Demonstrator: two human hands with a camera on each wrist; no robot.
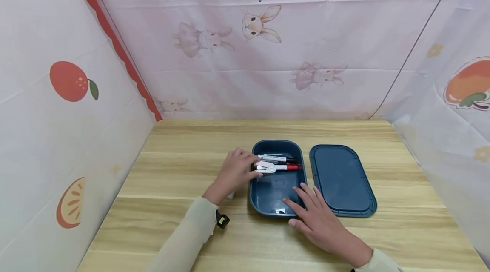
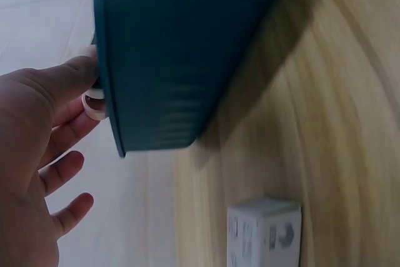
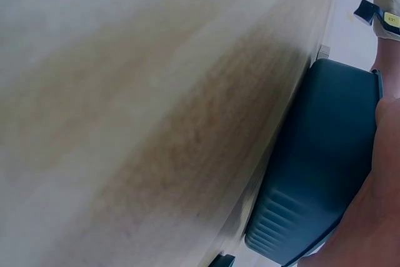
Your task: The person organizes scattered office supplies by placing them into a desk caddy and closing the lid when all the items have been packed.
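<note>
The left hand (image 1: 236,170) reaches over the left rim of the dark blue box (image 1: 272,197), pinching a white tool with a round joint (image 1: 266,167) inside it. In the left wrist view the thumb and index finger of that hand (image 2: 31,136) hold a white ringed part (image 2: 95,104) at the box wall (image 2: 169,60); the other fingers are loosely bent. A white marker (image 1: 272,158) and a red-capped pen (image 1: 292,167) lie in the box. Fingers spread, the right hand (image 1: 321,223) rests over its near right rim; the right wrist view shows it (image 3: 369,211) beside the box (image 3: 319,161).
A dark blue lid (image 1: 340,178) lies flat on the wooden table, right of the box. The small white carton (image 2: 265,236) stands left of the box, mostly hidden by the left arm in the head view. Printed cloth surrounds the table at the back and sides.
</note>
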